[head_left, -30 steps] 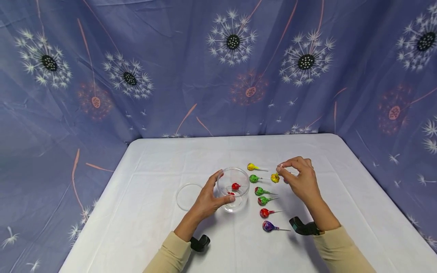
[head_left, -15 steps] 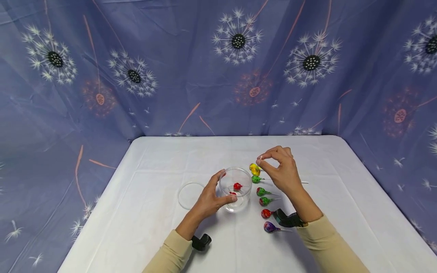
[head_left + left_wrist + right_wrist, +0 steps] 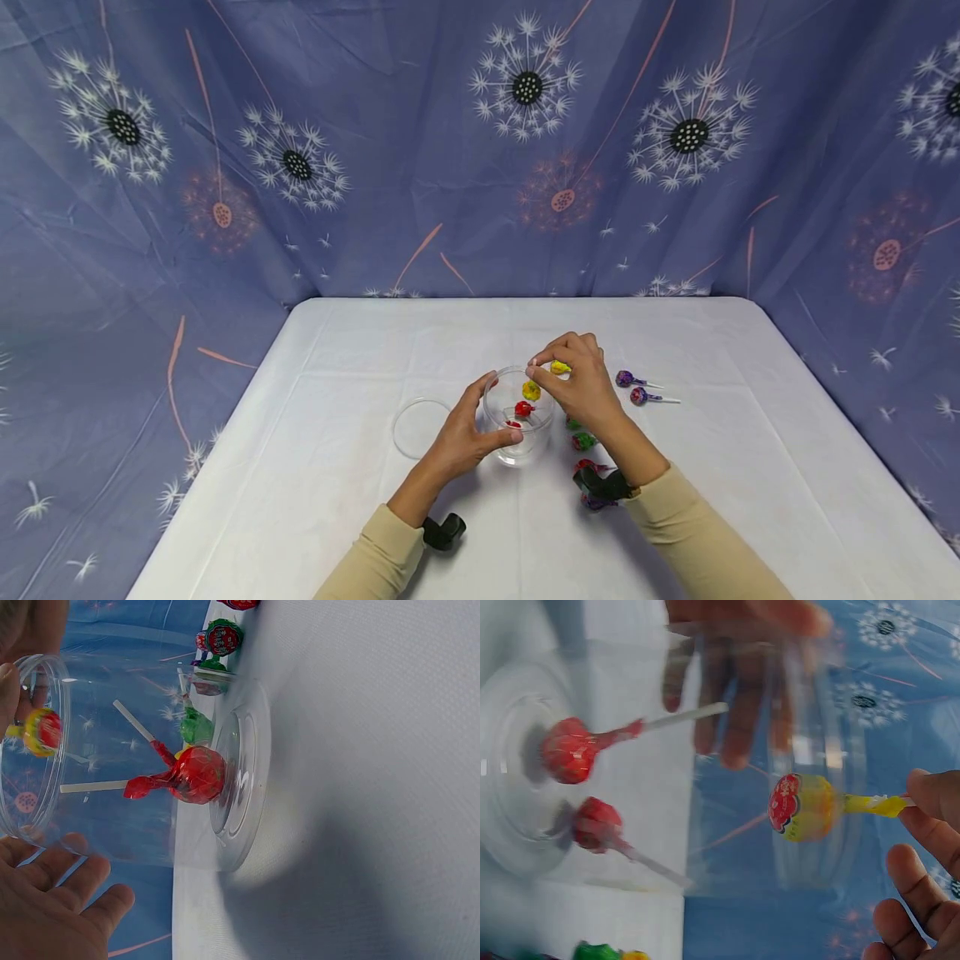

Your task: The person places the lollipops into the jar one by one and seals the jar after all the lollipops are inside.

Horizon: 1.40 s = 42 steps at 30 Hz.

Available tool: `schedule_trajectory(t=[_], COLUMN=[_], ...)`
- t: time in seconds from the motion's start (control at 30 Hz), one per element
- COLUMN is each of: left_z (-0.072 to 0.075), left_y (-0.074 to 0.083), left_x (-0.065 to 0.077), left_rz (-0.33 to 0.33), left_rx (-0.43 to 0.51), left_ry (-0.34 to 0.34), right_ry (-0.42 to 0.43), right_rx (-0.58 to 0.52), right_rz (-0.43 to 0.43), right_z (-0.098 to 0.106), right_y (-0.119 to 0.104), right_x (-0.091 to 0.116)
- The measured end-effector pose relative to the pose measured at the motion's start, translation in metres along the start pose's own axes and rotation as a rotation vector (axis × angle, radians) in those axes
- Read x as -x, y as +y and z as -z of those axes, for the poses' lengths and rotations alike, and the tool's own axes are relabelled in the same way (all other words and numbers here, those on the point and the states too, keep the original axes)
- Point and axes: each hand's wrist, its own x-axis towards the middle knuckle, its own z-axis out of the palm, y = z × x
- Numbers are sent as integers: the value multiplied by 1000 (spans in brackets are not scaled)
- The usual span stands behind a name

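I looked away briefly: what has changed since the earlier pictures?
The right hand has carried the pinched yellow lollipop leftward to the mouth of the clear jar. Nothing was let go. The left hand still holds the jar, two red lollipops inside as before.

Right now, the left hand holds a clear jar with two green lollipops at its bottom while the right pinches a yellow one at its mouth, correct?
No: the two lollipops are red, as the right wrist view shows. The left hand holds the clear jar, and the right hand pinches a yellow lollipop at its mouth.
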Motion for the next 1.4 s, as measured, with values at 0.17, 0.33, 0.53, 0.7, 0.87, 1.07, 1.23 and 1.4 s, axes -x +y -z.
schedule_trajectory(t=[0.17, 0.33, 0.53, 0.7, 0.87, 1.07, 1.23, 1.4], left_z=[-1, -1, -1, -1, -1, 0, 0, 0], left_y=[-1, 0, 1, 0, 0, 1, 1, 0], left_x=[1, 1, -1, -1, -1, 0, -1, 0], left_rz=[1, 7, 5, -1, 9, 18, 17, 19], left_rx=[-1, -1, -5, 2, -19, -31, -34, -33], left_ry=[-1, -8, -18, -17, -13, -9, -3, -1], right_ry=[-46, -69, -75, -91, -96, -68, -30, 2], right_rx=[40, 55, 73, 91, 96, 65, 48, 49], right_rz=[14, 12, 25, 25, 18, 7, -3, -24], right_z=[-13, -22, -27, -30, -29, -19, -7, 8], right_y=[2, 2, 4, 6, 4, 1, 0, 4], right_x=[4, 6, 6, 7, 7, 6, 3, 0])
